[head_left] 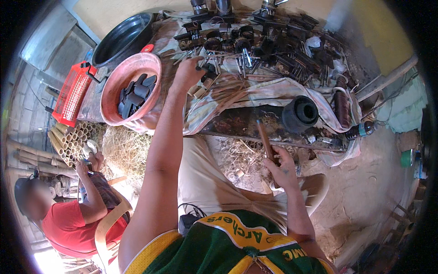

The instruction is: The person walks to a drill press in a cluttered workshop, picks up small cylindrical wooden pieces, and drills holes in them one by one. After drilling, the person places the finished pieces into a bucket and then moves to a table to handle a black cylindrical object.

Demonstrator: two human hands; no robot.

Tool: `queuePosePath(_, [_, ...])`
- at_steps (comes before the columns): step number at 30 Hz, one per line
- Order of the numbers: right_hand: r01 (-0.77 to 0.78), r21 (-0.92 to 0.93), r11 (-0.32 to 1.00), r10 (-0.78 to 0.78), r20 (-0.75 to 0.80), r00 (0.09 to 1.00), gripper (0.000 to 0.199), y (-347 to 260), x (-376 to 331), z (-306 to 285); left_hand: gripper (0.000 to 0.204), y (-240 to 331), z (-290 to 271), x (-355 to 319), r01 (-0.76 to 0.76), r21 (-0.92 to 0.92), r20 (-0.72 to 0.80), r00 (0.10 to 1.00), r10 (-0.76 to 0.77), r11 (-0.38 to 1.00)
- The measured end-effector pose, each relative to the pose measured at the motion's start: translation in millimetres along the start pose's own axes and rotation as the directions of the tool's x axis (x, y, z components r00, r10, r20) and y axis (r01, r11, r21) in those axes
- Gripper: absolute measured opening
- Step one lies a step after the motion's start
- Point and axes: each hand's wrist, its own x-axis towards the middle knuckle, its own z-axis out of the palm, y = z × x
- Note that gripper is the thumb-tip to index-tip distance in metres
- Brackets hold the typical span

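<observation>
Just under our left hand's fingers [197,64] we are pinching a small dark part [209,69] from the bench [255,93] clutter, while our right hand [282,168] is gripping a wooden stick [264,139], seemingly readying assembly.

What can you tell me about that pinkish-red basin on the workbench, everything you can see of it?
The pinkish-red basin is a round, wide bowl, apparently plastic, dusty and worn. It sits at the left end of the bench, tilted toward the camera, overhanging the bench's edge. Inside lies a heap of dark grey, short tube-like pieces filling only part of it. A larger black basin stands just behind it. The left hand reaches past its right side without touching it.
</observation>
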Motion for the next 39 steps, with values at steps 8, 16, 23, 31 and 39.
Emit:
queuePosePath(8, [-0.133, 0.315, 0.940, 0.095, 0.134, 0.986, 0.027, 5, -12, 5, 0.035, -29, 2, -32, 0.105, 0.283, 0.281, 0.941, -0.187, 0.953])
queuePosePath(16, [-0.162, 0.071, 0.984, 0.150, 0.147, 0.978, 0.029, 4, 13, 8, 0.029, -24, 13, -54, 0.015, 0.060, -0.050, 0.999, -0.012, 0.998])
queuePosePath(23, [0.139, -0.195, 0.971, -0.138, 0.017, 0.990, 0.047, -11, 109, 46, 0.032, 12, 25, -89, 0.148, -0.264, -0.036, 0.986, -0.163, 0.953])
queuePosePath(31, [0.382, -0.288, 0.878, -0.430, -0.129, 0.893, 0.043, -24, 127, 59, 0.037, 84, 34, -143, 0.149, -0.500, 0.009, 0.986, -0.167, 0.853])
queuePosePath(39, [-0.167, 0.546, 0.821, 0.128, 0.109, 0.986, 0.034, -25, 66, 38, 0.030, 109, 6, -153, 0.015, -0.582, 0.275, 0.945, 0.179, 0.813])
